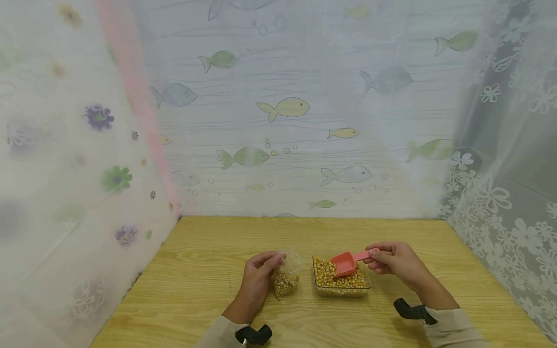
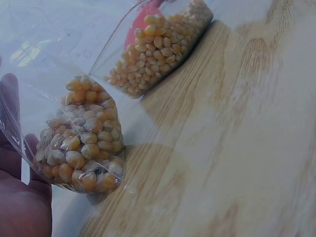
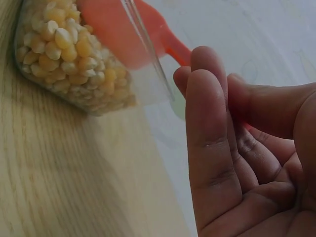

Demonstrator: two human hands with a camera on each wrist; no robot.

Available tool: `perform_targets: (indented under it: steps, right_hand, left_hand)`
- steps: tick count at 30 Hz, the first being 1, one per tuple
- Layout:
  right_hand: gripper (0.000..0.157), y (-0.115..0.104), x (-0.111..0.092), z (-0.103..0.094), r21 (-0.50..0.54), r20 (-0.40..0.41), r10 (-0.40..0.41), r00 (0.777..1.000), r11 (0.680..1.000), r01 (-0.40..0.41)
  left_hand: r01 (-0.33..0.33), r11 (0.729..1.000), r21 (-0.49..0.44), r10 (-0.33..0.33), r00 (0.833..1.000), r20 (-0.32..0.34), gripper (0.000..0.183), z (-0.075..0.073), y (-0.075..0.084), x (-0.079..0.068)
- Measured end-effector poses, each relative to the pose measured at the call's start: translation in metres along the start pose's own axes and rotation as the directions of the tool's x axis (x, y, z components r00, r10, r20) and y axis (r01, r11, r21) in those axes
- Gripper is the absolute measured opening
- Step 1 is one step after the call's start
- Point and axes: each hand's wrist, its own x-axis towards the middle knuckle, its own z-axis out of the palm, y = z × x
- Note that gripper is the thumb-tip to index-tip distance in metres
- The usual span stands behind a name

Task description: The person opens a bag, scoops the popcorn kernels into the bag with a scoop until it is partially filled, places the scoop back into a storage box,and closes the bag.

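My left hand [image 1: 257, 278] pinches the upper edge of a clear plastic bag [image 1: 293, 261], partly filled with corn kernels [image 2: 81, 143] that bulge at its bottom. To its right stands a clear rectangular container [image 1: 341, 291] holding yellow and pale corn kernels [image 1: 324, 273]. With thumb and fingers, my right hand [image 1: 399, 263] holds the handle of a red plastic scoop [image 1: 345, 264]. The scoop's bowl is inside the container, its front edge against the kernels. In the right wrist view, the scoop [image 3: 126, 37] shows partly through the container's clear wall.
A wooden table [image 1: 209, 251] bears everything. Behind it hangs a curtain [image 1: 287, 159] printed with fish; flowered sheets [image 1: 87, 169] close off the left and right sides. Black straps [image 1: 256, 334] are worn on both wrists over beige sleeves.
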Motion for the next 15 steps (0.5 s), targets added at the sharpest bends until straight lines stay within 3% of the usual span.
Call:
perform_targets:
  steps: [15]
  right_hand:
    - [0.055,0.0062,0.0014,-0.001,-0.003,0.057,-0.035,0.998,0.999,0.035]
  left_hand:
    - [-0.002,1.0,0.004,0.002,1.0,0.007,0.019,-0.0006,-0.0003,0.0005]
